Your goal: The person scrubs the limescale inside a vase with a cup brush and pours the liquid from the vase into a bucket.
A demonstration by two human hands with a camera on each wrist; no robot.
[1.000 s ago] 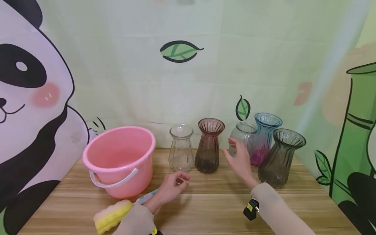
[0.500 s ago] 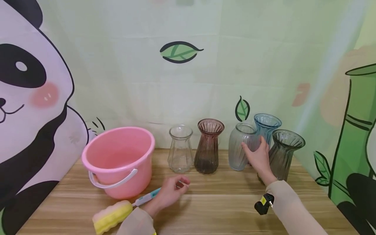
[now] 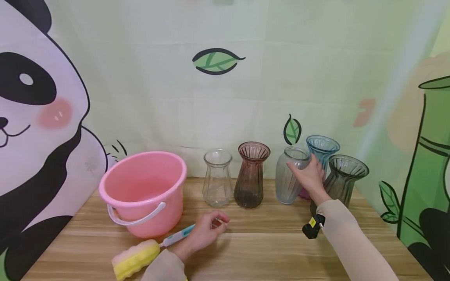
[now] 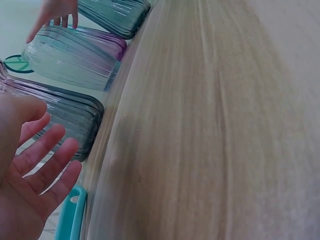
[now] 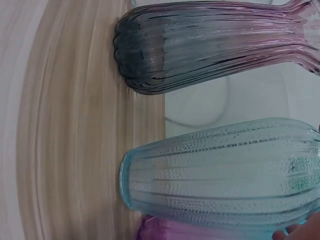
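My right hand point(image 3: 311, 180) grips a pale, ribbed glass vase point(image 3: 285, 184) near its shoulder, thumb on the left and fingers round the right. In the right wrist view that vase point(image 5: 220, 172) has a pale blue base close to the tabletop, and only some fingertips point(image 5: 300, 230) show at the lower corner. My left hand point(image 3: 207, 229) hovers over the front of the table, fingers loosely bent and holding nothing. Beside it lies a sponge bottle brush point(image 3: 138, 255), its teal-and-white handle partly behind the hand.
Behind the right hand stands a blue-to-purple vase point(image 3: 322, 145), and right of it a grey one point(image 3: 346, 177). A reddish-brown vase point(image 3: 249, 179) and a clear vase point(image 3: 216, 186) stand left of the gripped one. The pink bucket point(image 3: 175, 203) is at the left.
My right hand has moved from in front of the pale vase to its right side and taken hold of it. The left hand has stayed nearly in place.
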